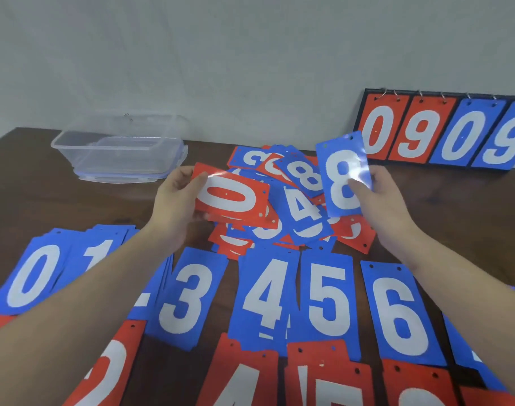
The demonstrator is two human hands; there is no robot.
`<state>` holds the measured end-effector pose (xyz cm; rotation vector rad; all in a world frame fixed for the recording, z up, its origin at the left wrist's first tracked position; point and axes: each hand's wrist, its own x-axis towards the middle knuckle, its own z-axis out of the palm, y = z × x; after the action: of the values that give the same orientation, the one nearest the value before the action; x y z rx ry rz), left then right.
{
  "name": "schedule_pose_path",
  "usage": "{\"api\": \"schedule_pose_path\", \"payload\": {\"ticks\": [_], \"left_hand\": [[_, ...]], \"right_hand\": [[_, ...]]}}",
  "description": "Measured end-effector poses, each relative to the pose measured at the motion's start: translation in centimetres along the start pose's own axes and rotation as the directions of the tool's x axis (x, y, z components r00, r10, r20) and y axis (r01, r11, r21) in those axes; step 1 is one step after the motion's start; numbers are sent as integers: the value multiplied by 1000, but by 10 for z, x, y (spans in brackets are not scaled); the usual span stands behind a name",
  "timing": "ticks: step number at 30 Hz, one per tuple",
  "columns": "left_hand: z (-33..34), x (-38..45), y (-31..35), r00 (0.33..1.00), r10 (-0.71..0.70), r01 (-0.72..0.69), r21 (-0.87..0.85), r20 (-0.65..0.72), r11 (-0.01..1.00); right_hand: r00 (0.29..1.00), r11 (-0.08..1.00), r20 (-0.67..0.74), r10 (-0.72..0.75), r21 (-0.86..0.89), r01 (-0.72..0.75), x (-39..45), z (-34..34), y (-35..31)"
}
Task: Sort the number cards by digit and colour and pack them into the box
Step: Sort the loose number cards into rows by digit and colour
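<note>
Red 0 card (231, 197) pinched in left hand (177, 197), blue 8 card (342, 177) gripped in right hand (379, 197), both above mixed pile (297, 206) mid-tabletop (30, 194). Clear box (118, 150) far left, apart.

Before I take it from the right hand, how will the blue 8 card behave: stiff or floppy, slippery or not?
The blue 8 card stands flat while the right hand pinches only its lower edge, so it is probably fairly stiff and light. Glare on its face suggests a glossy, perhaps slippery surface. It looks thin, so it might flex if pushed.
</note>
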<state>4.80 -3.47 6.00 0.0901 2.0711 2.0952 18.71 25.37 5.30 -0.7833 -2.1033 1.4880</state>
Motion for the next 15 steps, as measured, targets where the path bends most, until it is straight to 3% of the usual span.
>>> {"api": "schedule_pose_path", "payload": {"ticks": [3, 9, 15], "left_hand": [[-3, -14, 1, 1000, 1, -1, -36, -8, 999], [-4, -51, 3, 994, -61, 65, -52, 86, 996], [-4, -96, 1, 996, -42, 54, -169, 78, 984]], "right_hand": [[995, 988, 56, 80, 131, -86, -23, -4, -6], [972, 991, 211, 103, 57, -118, -65, -25, -2], [965, 989, 232, 119, 59, -136, -91, -50, 3]]}}
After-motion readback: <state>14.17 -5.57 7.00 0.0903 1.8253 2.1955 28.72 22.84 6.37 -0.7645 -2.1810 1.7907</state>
